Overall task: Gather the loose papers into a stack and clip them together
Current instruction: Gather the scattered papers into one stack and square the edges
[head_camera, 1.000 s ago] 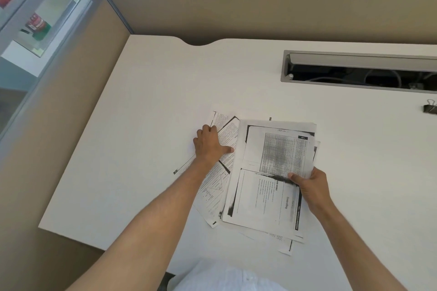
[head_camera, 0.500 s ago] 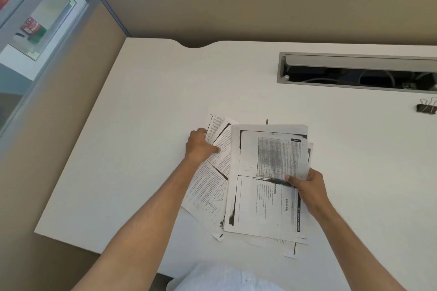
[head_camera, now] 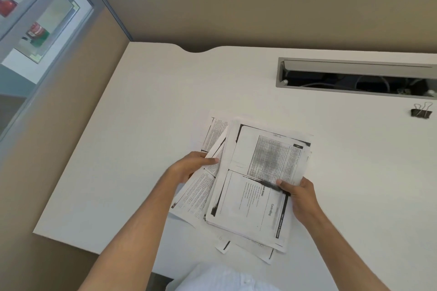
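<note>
Several printed papers (head_camera: 257, 186) lie in a rough pile on the white desk (head_camera: 146, 125), near its front edge. My left hand (head_camera: 194, 165) grips the left side of the pile, fingers under the sheets and thumb on top. My right hand (head_camera: 299, 196) holds the right edge of the top sheets, thumb pressed on the print. A few sheets (head_camera: 196, 196) still fan out at the left and bottom. A black binder clip (head_camera: 421, 112) lies on the desk far to the right, away from both hands.
A grey cable tray opening (head_camera: 354, 75) with wires inside is sunk into the desk at the back right. The desk's back edge has a curved notch (head_camera: 196, 51). A brown partition and a glass window stand to the left.
My left hand has slid in from the outer left sheets and closed on the pile's left side, pulling those sheets inward. The pile now looks tighter and partly lifted.
</note>
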`<move>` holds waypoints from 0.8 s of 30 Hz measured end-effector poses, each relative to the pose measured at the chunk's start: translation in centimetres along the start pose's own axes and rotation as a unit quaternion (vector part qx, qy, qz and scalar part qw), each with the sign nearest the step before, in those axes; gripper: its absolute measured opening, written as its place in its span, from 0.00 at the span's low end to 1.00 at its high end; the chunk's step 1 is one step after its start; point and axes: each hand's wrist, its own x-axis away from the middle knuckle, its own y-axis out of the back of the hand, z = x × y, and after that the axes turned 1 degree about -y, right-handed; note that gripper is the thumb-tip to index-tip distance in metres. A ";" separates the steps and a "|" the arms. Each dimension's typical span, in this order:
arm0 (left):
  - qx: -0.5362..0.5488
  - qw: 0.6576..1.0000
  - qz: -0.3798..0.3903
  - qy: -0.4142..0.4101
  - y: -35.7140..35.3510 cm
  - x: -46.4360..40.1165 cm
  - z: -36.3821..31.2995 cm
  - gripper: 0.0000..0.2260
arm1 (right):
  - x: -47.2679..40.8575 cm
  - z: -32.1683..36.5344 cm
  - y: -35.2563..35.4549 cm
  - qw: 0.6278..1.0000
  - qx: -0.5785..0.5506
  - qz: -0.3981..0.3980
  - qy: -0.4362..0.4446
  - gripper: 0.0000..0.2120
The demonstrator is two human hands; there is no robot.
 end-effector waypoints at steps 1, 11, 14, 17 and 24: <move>-0.005 1.000 0.003 0.000 -0.2 0.0 0.1 0.16 | 0.1 0.0 -0.2 1.000 -0.010 -0.002 -0.003 0.14; -0.003 0.998 0.048 -0.038 -3.1 1.0 -1.1 0.15 | 0.7 -0.1 -1.6 0.999 -0.048 -0.008 0.003 0.17; 0.017 0.996 0.047 -0.070 -3.6 1.1 -1.3 0.13 | 0.7 0.0 -1.4 0.998 -0.041 -0.037 0.018 0.29; 0.045 0.993 0.055 -0.093 -3.8 1.2 -1.4 0.13 | 0.4 0.7 -1.1 0.997 -0.032 -0.049 0.058 0.34; 0.141 0.978 0.081 -0.128 -4.6 2.5 -1.8 0.12 | 0.1 3.2 0.2 0.996 -0.081 0.003 0.023 0.41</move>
